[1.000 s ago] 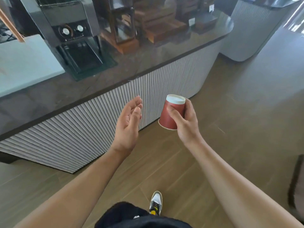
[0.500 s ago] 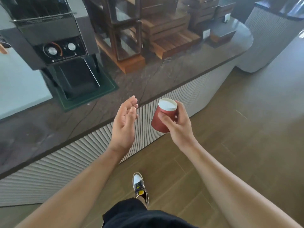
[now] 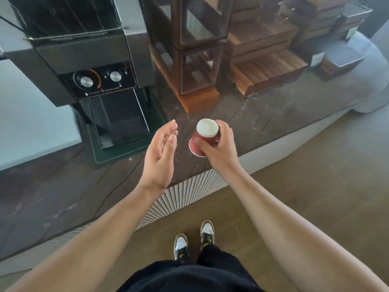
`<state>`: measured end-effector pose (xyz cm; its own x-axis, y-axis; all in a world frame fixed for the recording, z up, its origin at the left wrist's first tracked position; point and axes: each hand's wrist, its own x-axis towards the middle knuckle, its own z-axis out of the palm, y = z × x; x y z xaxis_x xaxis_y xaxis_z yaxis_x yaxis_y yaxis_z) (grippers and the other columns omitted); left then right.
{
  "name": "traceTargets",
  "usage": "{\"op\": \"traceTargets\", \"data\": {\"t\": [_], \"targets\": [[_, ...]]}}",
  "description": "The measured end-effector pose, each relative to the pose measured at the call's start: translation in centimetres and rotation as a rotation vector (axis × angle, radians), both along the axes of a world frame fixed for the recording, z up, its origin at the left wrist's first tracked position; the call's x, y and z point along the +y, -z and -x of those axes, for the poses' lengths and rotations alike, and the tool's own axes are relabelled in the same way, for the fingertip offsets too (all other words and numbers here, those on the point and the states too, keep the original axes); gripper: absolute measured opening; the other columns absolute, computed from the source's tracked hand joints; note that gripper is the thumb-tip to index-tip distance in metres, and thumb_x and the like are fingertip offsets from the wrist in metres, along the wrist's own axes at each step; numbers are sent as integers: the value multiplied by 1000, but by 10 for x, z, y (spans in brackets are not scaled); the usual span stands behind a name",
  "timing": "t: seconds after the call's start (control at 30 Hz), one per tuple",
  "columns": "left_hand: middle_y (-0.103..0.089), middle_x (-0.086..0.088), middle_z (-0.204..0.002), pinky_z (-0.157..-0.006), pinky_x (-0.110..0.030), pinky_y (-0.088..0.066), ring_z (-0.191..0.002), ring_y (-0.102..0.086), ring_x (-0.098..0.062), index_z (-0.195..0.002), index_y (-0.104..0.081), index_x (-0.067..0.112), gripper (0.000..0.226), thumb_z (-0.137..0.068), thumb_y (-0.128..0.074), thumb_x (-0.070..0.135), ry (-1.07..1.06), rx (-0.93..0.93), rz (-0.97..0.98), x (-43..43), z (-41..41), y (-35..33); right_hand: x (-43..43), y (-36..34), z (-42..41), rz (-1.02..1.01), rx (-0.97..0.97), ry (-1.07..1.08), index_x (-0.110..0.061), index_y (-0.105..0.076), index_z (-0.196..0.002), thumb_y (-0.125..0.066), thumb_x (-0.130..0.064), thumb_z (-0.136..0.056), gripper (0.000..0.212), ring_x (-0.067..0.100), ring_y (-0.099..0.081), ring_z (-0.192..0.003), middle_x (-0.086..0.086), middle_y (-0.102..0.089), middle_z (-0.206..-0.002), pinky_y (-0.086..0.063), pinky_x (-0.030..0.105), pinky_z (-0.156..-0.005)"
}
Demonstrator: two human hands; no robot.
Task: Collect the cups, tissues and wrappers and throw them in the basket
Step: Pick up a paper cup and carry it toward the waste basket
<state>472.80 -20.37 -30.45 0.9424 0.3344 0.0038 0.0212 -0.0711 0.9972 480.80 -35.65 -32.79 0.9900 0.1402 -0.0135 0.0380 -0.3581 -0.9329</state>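
The red paper cup [image 3: 201,144] is off the surface, in the air above the near edge of the dark stone surface [image 3: 263,121]. The right hand [image 3: 221,149] grips it, with the fingers curled round its side wall and the thumb across the near side. The cup's long axis is tilted: its white end points up and slightly away, and its wider rim points down and toward the person's left. It looks inverted, though the pictures do not settle whether the white end is a base or a lid.

The left hand [image 3: 160,157] is just beside that lower rim but apart from it. Its palm is turned toward the cup, its fingers are relaxed and nearly straight, and it holds nothing. It is the free hand and the nearer one if the cup is passed across or if more litter has to be picked up.

Farther back on the surface are a dark machine with two knobs [image 3: 94,81], a wooden and glass stand [image 3: 195,60] and stacked wooden trays [image 3: 267,70]. No tissues, wrappers or other cups show among them.

No basket is in view, so I cannot tell which way it lies from the hand. The next move likely depends on finding it, and the cup will probably be carried there in the right hand.
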Motion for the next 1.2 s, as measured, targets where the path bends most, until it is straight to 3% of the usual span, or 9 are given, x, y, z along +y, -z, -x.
{"op": "traceTargets", "data": {"t": [0.2,0.47,0.6,0.77,0.97,1.2], "targets": [[-55,6,-153,-119,-36,-43,-138,-53,0,-152,-48,19,39,-114,-41,21,-96,50,-8,17,-27,14,37,39,-68,145,-14,-73,-30,-49,-140,-84,-36,-85,66,17,-52,-123,-5,-50,-138,-52,44,-109],[-56,12,-151,-119,-40,-44,-139,-52,1,-150,-49,25,48,-105,-42,39,-183,100,-18,23,-68,26,62,84,-129,237,4,-158,-28,-45,-144,-82,-35,-87,69,20,-52,-124,-5,-52,-139,-49,36,-104],[-55,9,-152,-118,-39,-45,-139,-53,1,-149,-49,24,50,-103,-42,41,-217,112,-11,21,-88,32,45,86,-151,217,17,-89,-29,-48,-139,-81,-36,-85,63,17,-52,-120,-14,-48,-126,-48,33,-100],[-54,11,-153,-119,-41,-45,-140,-52,0,-146,-50,33,46,-103,-43,44,-201,137,0,4,-119,35,-1,93,-177,200,20,68,-26,-50,-136,-78,-34,-86,58,20,-49,-124,-15,-45,-126,-44,32,-100],[-53,12,-154,-119,-38,-45,-138,-51,3,-151,-49,28,46,-108,-43,44,-145,159,-53,-27,-163,39,-36,92,-226,211,54,183,-23,-46,-144,-77,-32,-90,63,16,-43,-129,-4,-48,-142,-34,23,-98],[-51,12,-156,-119,-35,-44,-142,-50,0,-149,-49,33,59,-98,-43,61,-112,172,-60,-49,-196,41,-55,91,-284,237,87,225,-18,-39,-153,-75,-29,-93,71,22,-42,-137,1,-46,-150,-37,27,-105]]}}
